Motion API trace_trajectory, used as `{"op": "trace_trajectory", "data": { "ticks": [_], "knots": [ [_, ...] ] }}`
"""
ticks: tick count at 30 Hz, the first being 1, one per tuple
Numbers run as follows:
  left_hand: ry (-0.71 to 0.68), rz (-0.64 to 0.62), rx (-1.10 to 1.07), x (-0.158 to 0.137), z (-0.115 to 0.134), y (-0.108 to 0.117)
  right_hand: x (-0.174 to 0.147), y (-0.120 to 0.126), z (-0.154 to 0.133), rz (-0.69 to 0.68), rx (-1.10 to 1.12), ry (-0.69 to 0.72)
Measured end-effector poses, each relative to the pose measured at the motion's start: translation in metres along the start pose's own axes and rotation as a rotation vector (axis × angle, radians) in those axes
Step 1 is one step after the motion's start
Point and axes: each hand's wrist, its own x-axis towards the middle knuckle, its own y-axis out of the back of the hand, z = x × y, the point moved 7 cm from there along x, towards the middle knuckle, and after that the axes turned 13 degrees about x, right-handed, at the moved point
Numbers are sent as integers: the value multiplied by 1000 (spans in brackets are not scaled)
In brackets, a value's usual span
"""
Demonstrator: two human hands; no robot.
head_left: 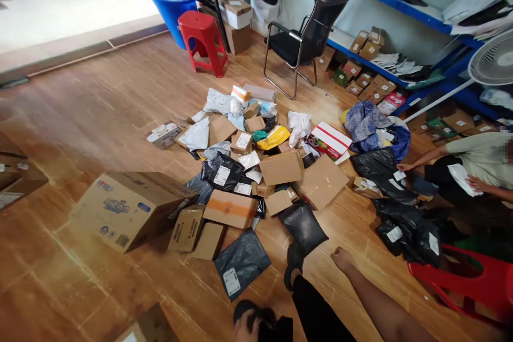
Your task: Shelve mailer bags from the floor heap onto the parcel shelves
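My left hand (245,328) is low at the bottom edge, partly cut off, over my dark shoe (243,307). Its fingers look apart, and I see nothing held in them. Further right, my right hand (341,258) hangs above the floor with its fingers curled in and no item showing in it. Closest to that hand is a black plastic mailer (303,228), apart from it. A dark grey mailer (242,262) with a white label lies flat beyond my left hand. Behind these spreads a pile of parcels, with an orange-banded carton (230,208) and a yellow bag (273,138).
A large carton (124,208) stands left of the pile. On the right, a person (476,165) sits holding a white packet beside black bags (409,230) and a red stool (473,278). Further back are a black chair (298,37), blue bin (170,8) and blue shelves (401,2).
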Motion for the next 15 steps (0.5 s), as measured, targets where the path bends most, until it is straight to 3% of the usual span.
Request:
{"op": "trace_trajectory", "data": {
  "ticks": [3, 6, 11, 15],
  "knots": [
    [-154, -68, -160, 38, 34, -55, 85, -55, -31, -50, 17, 61],
    [-198, -50, -260, 106, 27, -90, 183, -128, -82, -49, 84, 155],
    [-238, 91, -254, 247, -9, -113, 345, -226, -152, 66, 188, 232],
    [-451, 82, -140, 327, 7, -121, 442, -263, -184, 147, 278, 315]
  ]
}}
